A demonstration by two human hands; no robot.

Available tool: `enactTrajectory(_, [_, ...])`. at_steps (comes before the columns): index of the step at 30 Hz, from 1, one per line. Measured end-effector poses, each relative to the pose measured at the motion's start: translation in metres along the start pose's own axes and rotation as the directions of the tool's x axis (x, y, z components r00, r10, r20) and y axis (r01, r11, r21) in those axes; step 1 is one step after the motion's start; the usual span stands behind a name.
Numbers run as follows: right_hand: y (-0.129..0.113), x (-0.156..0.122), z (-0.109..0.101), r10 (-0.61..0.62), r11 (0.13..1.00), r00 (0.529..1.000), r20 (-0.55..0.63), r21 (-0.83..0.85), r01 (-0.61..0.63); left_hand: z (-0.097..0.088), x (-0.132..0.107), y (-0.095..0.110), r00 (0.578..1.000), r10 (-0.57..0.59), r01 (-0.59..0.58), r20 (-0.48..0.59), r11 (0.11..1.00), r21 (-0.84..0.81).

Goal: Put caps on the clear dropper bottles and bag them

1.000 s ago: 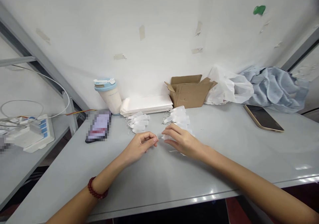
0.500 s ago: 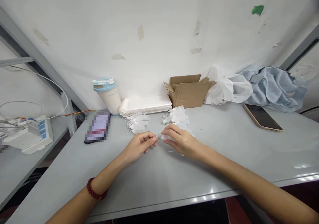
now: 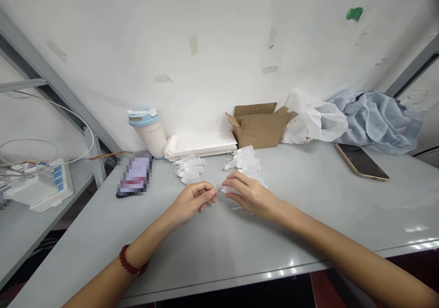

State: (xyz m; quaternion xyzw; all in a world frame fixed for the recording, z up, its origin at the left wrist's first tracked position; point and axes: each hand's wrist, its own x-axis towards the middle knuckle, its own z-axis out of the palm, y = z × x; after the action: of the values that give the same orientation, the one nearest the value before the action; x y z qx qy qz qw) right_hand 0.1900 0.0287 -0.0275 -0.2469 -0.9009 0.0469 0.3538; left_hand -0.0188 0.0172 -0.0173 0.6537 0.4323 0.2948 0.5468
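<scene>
Loosely curled hands (image 3: 194, 200) (image 3: 255, 196), stringed white strips (image 3: 244, 160)

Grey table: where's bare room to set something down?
Free: between the beige-cased phone and right forearm; between both forearms to the front edge; left, between the pixelated phone and left forearm. Crowded: the back, from cup past cardboard box to blue cloth, and at right hand and just past left hand, where white tags lie.

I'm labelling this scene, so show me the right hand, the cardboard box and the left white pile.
Right hand (image 3: 253, 194), head view: its back.
Cardboard box (image 3: 262, 132), head view: front wall.
Left white pile (image 3: 191, 168), head view: its middle.
</scene>
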Motion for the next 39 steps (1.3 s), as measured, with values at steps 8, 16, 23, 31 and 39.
enactTrajectory(8, [-0.001,-0.002,0.003,0.004,0.999,1.0,0.015,-0.039,-0.004,0.002,-0.001,-0.002,1.0,0.008,-0.009,0.012,0.999,0.045])
enactTrajectory(16, [-0.003,-0.004,0.007,-0.06,0.99,0.998,0.024,-0.126,0.063,0.007,-0.001,-0.001,0.999,0.042,-0.04,-0.005,0.98,0.196])
enactTrajectory(23, [-0.003,-0.005,0.015,-0.023,0.994,0.999,0.036,-0.104,0.027,0.01,-0.001,-0.001,0.998,0.055,-0.052,-0.006,0.974,0.221])
enactTrajectory(31, [0.009,0.002,-0.006,0.148,0.989,0.989,-0.032,-0.015,-0.148,-0.001,0.002,0.0,0.98,0.116,-0.072,-0.162,0.964,0.257])
enactTrajectory(39, [0.016,0.002,-0.006,0.147,0.989,0.988,-0.055,0.029,-0.146,-0.008,0.004,-0.003,0.978,0.059,-0.031,-0.2,0.99,0.141])
